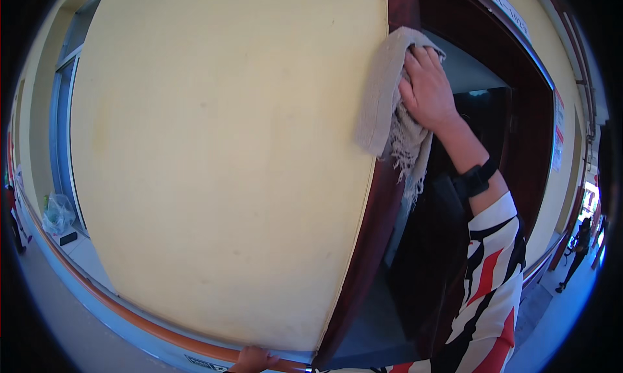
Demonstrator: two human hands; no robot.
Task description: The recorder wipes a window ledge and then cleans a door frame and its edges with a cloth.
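A grey, fringed cloth (pixel 382 95) lies against the dark red door frame (pixel 389 197) and overlaps the edge of the cream wall. Under my right hand (pixel 430 88) the cloth is gripped and pressed to the frame high up, its frayed end hanging down. My right wrist wears a black band. At the bottom edge, my left hand (pixel 254 358) rests on the orange handrail (pixel 185 341), its fingers over the rail; part of it is cut off by the picture's rim.
Beside the frame is an open doorway with a dark door (pixel 482 129). At the left, a window sill (pixel 92 261) holds a plastic bag (pixel 59 214) and a black phone-like object (pixel 68 238). A person (pixel 579 249) is far right in the corridor; another (pixel 14 217) is far left.
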